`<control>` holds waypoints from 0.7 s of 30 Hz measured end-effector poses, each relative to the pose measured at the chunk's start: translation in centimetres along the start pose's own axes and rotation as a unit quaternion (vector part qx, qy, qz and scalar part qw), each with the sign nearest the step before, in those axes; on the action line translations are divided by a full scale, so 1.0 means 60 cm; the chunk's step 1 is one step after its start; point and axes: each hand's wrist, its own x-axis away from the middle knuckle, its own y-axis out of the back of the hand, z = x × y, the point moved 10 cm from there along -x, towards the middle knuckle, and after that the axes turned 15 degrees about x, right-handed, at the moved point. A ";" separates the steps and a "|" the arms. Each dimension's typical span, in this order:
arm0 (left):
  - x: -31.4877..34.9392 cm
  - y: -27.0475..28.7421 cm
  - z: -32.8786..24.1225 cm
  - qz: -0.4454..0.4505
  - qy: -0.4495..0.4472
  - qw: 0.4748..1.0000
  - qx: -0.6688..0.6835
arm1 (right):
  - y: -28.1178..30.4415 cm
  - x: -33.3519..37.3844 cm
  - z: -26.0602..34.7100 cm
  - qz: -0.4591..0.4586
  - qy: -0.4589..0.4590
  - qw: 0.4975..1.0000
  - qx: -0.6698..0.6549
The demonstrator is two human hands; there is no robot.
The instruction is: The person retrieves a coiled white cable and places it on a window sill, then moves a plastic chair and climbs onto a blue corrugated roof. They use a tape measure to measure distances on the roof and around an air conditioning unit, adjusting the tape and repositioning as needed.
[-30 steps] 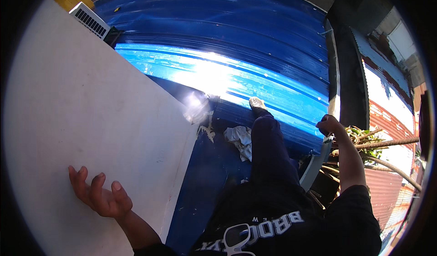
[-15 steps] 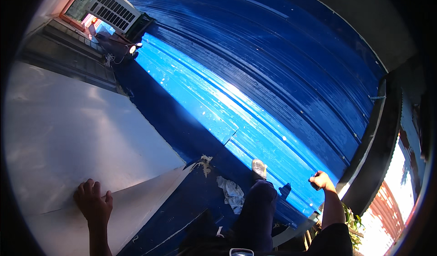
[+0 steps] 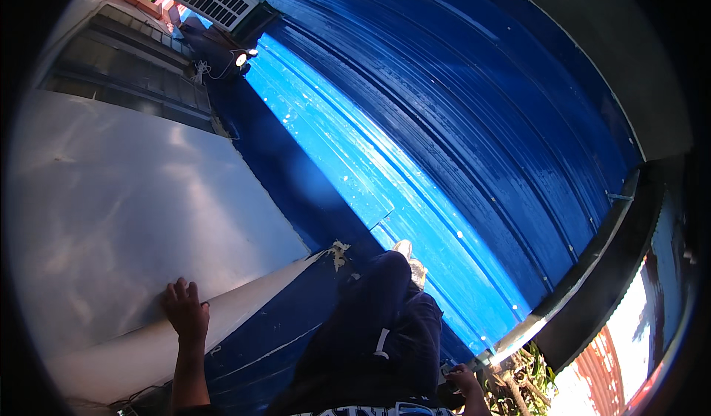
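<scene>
My left hand [image 3: 185, 309] rests with its fingers spread on the smooth pale grey surface [image 3: 148, 209], close to its rounded whitish edge [image 3: 244, 294]. Low in the view, beside my thigh, my right hand [image 3: 465, 379] is closed around a small dark thing. That thing is mostly hidden, so its kind does not show. My dark-trousered legs reach onto blue ribbed metal roofing [image 3: 452, 268], with a light shoe [image 3: 417, 274] in the sunlit strip.
An air conditioner's outdoor unit [image 3: 211, 0] stands at the far left, near a round lamp-like thing [image 3: 241, 60]. Along the right runs the roof's edge gutter [image 3: 585, 268]. Plants [image 3: 529, 375] and rusty corrugated sheeting [image 3: 592, 375] lie beyond it. Torn flaking material [image 3: 339, 253] sits at the pale edge's corner.
My right hand has come down and left, toward my body. My left hand has shifted right and slightly farther along the pale surface. Both legs now show, and the crumpled whitish cloth is mostly hidden.
</scene>
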 end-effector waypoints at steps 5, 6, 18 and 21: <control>-0.009 0.002 -0.004 0.004 0.020 1.000 0.020 | 0.040 0.052 0.018 -0.026 0.049 0.997 -0.058; -0.013 -0.003 -0.001 0.018 0.035 0.999 0.016 | 0.048 0.053 0.017 -0.015 0.043 0.998 -0.033; -0.040 -0.031 0.020 0.068 0.140 0.988 0.008 | 0.599 0.014 0.439 0.024 0.177 0.981 0.080; -0.056 -0.022 0.016 0.046 0.145 0.988 -0.007 | 0.763 0.091 0.712 0.039 0.237 0.964 -0.115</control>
